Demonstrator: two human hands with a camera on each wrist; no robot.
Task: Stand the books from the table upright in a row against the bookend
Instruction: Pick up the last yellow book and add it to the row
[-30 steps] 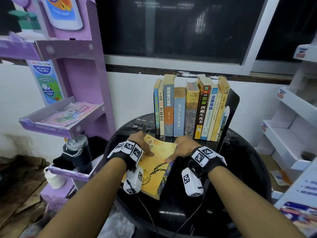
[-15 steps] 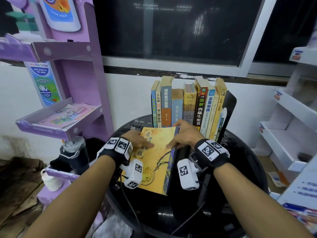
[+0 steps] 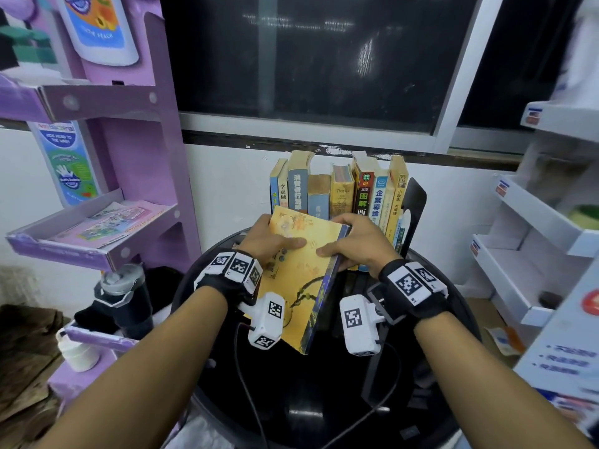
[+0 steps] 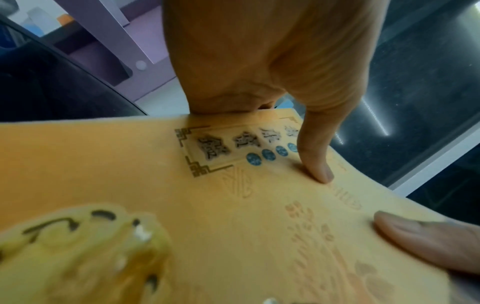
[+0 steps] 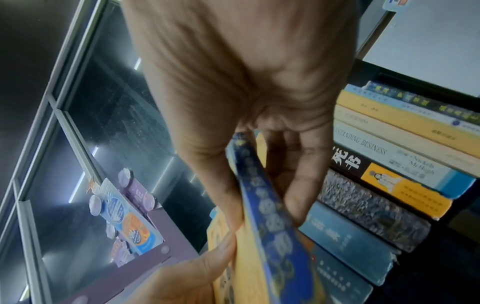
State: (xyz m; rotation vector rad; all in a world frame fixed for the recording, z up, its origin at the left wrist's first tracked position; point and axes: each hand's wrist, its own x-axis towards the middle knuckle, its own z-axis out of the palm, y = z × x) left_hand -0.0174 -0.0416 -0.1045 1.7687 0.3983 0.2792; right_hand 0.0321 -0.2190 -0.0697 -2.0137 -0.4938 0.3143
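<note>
Yellow-covered, the last book [image 3: 303,280] I can see off the row is tilted up above the black table [image 3: 324,400], pinched along its edges by my left hand [image 3: 267,243] and right hand [image 3: 359,243], while the row of books [image 3: 340,192] already stands against the bookend [image 3: 416,202].

Glossy black table [image 3: 324,400], embossed matt paper cover on yellow book [image 3: 301,277], worn paper-spined row of books [image 3: 340,189]

Shop interior: purple cardboard display stand [image 3: 136,176] with product ads, white price-labelled shelves [image 3: 531,222].
</note>
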